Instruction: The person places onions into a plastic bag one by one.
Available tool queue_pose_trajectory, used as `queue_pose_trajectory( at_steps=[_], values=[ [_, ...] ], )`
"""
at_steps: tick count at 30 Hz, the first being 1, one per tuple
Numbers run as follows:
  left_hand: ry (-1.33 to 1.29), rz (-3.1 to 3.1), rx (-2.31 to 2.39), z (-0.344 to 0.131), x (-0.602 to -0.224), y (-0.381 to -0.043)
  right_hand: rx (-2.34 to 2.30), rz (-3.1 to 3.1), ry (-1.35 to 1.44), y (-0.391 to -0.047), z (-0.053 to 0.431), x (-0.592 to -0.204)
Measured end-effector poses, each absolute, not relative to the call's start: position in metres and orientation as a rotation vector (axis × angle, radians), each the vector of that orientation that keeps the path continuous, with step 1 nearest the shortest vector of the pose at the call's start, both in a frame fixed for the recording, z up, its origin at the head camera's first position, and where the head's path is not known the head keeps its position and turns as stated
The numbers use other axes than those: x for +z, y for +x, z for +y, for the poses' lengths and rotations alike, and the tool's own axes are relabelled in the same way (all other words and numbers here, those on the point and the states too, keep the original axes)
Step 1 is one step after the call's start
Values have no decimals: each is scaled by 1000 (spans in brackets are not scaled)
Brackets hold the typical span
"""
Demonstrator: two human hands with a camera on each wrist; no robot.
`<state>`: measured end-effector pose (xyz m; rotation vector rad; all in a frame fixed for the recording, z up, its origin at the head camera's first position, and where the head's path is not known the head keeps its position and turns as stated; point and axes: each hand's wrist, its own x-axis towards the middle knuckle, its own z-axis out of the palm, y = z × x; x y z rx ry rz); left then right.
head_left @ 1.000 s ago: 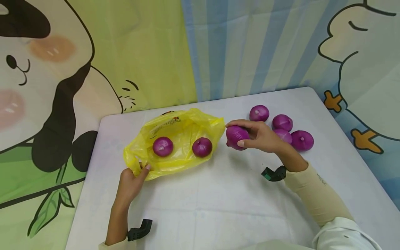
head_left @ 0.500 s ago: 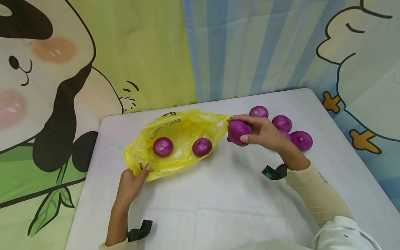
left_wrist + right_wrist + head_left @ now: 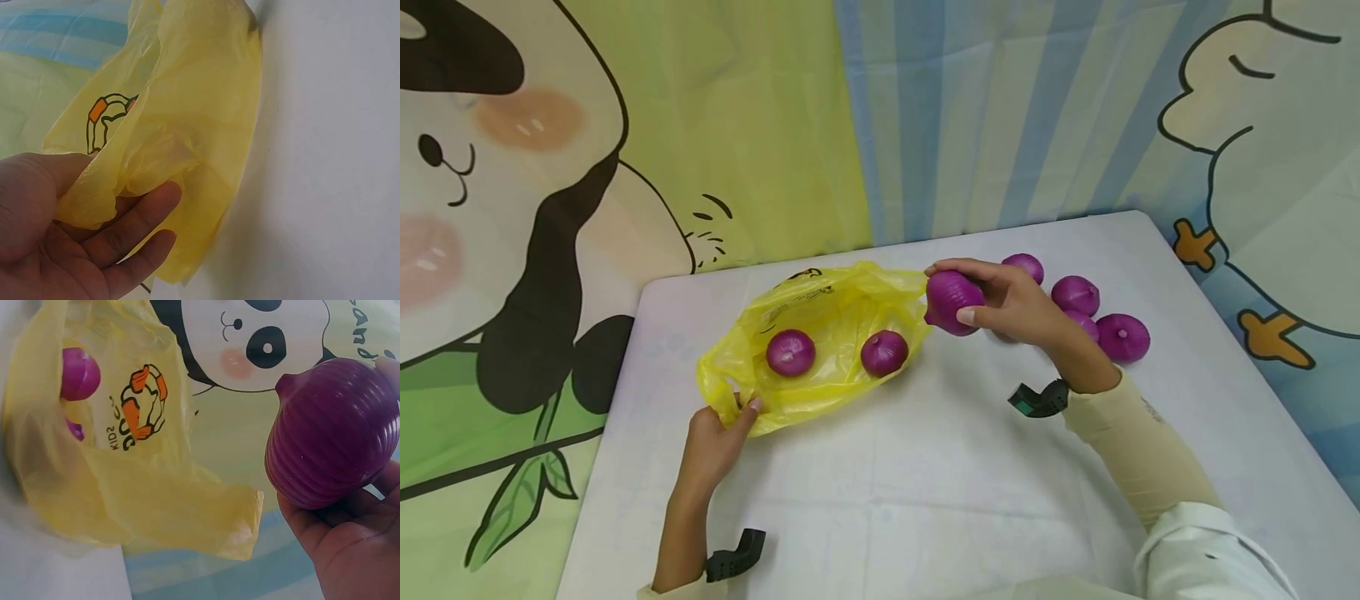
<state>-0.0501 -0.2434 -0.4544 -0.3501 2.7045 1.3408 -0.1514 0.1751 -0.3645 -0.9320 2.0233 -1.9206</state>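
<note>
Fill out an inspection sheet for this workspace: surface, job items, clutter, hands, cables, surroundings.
Surface: white tabletop with faint creases.
Job items: thin yellow plastic bag, lying open; two round, glossy purple onions inside; four more purple onions grouped on the tabletop at right, one partly hidden by the right arm.
Clutter: nothing seen.
Left hand: pinches the bag's near left edge.
Right hand: holds another purple onion just outside the bag's right end.
Cables: nothing seen.
Surroundings: cartoon-printed fabric backdrop, green and striped blue, with a panda at left.
</note>
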Motion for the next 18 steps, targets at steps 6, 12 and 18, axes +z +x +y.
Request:
queue_pose_trajectory(
  at_steps=[6,12,18],
  values=[
    [-351,2686,1354,-244,-454,-50,-1912,2029,-1002,-161,162,-356],
    [-331,2702,1372,-244,-456,-49,-1889,2018,-1023,-168,147,-343],
    [-339,2701,1374,-243,-456,-49,-1894,1937,-1040,-173,131,-334]
  ],
)
